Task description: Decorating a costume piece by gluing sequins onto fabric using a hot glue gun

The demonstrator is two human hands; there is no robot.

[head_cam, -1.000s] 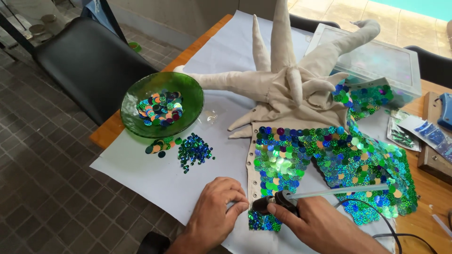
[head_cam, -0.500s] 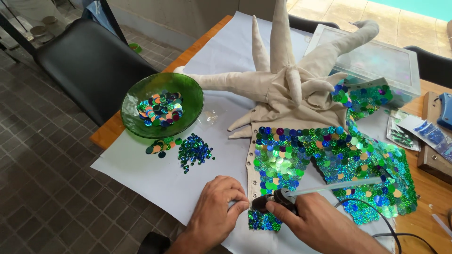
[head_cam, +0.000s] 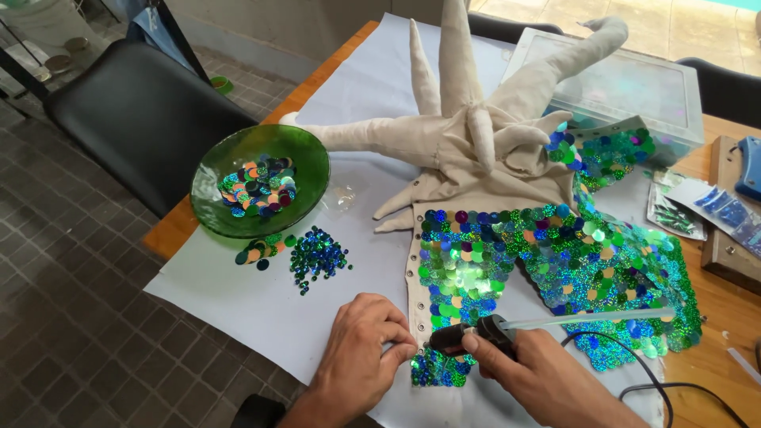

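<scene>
Spread over the wooden table (head_cam: 717, 313), a large white paper sheet (head_cam: 372, 95) is carrying all your work; a black chair (head_cam: 135, 119) is standing at the table's left edge on a tiled floor.

Your right hand (head_cam: 547, 380) is wrapping closed around a black glue gun (head_cam: 476, 337), its nozzle pointing left toward your other hand and a pale glue stick (head_cam: 594, 319) sticking out behind it to the right. Your left hand (head_cam: 361, 349) is lying curled, fingertips (head_cam: 400, 349) pinched together at the lower left edge of the cream fabric piece (head_cam: 468, 143). Whether they are pinching a sequin or just the cloth cannot be told. Both hands are meeting at that near corner, right above a small patch of blue-green sequins (head_cam: 437, 371).

Largest item: the fabric piece, with long stuffed spikes reaching away from you, its near half covered in overlapping green and blue sequin scales (head_cam: 555, 254). Behind it a clear plastic box (head_cam: 634, 83) is sitting. Left of it, well apart from your hands, a green glass bowl (head_cam: 313, 170) is holding mixed sequins, with a loose sequin pile (head_cam: 317, 255) just beside it. Small packets (head_cam: 674, 210) are lying at the right.

A black cord (head_cam: 634, 392) is running off the frame's bottom. The gun's tip is hidden by your fingers.
</scene>
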